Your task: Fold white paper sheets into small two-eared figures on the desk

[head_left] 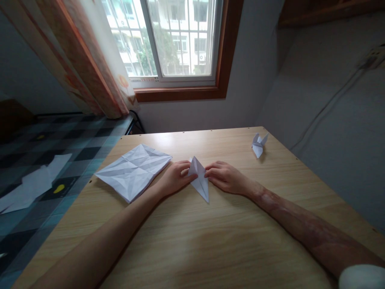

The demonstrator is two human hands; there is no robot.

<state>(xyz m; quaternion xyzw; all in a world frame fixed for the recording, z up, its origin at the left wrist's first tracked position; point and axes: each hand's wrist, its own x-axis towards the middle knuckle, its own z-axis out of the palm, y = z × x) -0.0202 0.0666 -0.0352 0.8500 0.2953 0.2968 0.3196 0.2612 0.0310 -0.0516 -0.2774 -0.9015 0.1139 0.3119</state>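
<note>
"Folded white paper: how would you crease it well?"

"Steady it with the left hand, I'd say, and line up the edges before the right hand presses."

"Where does it sit in the grip?"

"Right of the creased paper, between the hands: left thumb and fingers pinch its left side, right fingertips meet its right edge; whether those grip, I can't tell. Its lower tip sticks out."
</note>
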